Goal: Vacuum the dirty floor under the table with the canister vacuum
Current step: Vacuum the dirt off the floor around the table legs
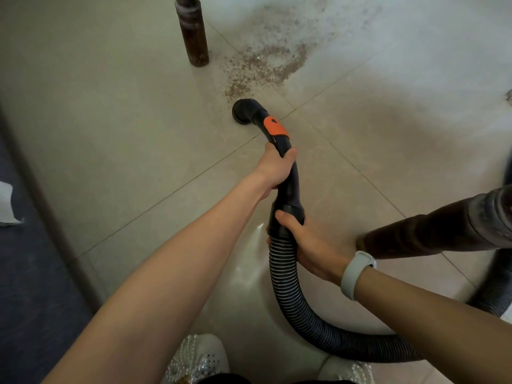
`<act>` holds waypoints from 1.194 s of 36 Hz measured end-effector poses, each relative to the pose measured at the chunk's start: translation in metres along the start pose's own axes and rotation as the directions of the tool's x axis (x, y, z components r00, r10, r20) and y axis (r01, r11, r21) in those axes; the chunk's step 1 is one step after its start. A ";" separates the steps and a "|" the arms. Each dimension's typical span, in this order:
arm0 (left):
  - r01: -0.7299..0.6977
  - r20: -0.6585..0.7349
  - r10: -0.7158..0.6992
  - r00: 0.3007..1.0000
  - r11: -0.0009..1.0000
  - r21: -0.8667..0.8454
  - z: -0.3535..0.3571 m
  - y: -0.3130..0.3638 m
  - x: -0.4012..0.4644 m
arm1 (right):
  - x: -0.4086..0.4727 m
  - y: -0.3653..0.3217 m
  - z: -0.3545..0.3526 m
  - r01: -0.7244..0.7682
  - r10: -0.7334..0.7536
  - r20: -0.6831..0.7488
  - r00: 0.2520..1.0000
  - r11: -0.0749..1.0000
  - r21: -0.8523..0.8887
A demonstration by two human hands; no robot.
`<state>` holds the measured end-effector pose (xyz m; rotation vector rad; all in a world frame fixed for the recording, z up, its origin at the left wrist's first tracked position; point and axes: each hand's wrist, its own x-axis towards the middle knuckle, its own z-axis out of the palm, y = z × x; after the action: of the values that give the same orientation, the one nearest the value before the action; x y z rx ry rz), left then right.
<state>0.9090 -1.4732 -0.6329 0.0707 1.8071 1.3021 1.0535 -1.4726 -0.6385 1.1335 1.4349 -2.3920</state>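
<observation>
Beyond the nozzle mouth (243, 112), up and slightly right: the patch of brown grit (263, 65), spread over the tiled floor (110, 120) beside the far table leg (194, 31). Nearest crumbs just ahead of the mouth, apparently not yet under it; densest part farther on, toward the top of the view.

Long axis of the curved black handle tube (288, 173): from the cuff near the body, away and a little leftward, bending at the orange tab (275, 127) so the mouth faces down, at or just above the tiles, contact hard to judge. Ribbed hose (285, 275) trailing back from the cuff, looping right past a second table leg (429, 228) toward a canister out of sight.

Left hand (277, 169) the forward one and nearer the dirt: grip curled round the tube just below the orange tab, thumb over the top. Right hand (307, 245), pale band on the wrist, grip wrapped round the cuff where hose meets tube, fingers closed on it.

Likely call: push along the tube's own line, forward and a touch right, left hand steering, right hand feeding hose. Risks, as a guess: clipping the far leg on a leftward sweep; hose snagging on the near leg.
</observation>
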 end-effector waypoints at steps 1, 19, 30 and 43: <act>0.000 0.003 0.000 1.000 1.000 0.002 0.000 0.001 0.000 | 0.000 0.000 0.000 0.002 -0.002 -0.001 1.000 1.000 0.007; -0.080 -0.104 0.059 0.993 0.975 -0.207 -0.042 -0.025 -0.029 | -0.006 0.006 0.020 0.102 -0.093 0.042 0.995 0.913 -0.395; -0.095 -0.286 -0.061 0.956 0.861 -0.499 -0.103 -0.009 -0.017 | 0.044 -0.026 0.061 0.187 -0.081 0.185 0.979 0.711 -0.678; -0.082 -0.302 -0.151 0.941 0.764 -0.639 -0.186 -0.001 0.022 | 0.062 -0.005 0.109 0.175 0.001 0.245 0.969 0.698 -0.694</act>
<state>0.7710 -1.5997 -0.6353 -0.6031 1.5058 1.9364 0.9492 -1.5415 -0.6474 0.5670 2.0753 -1.6236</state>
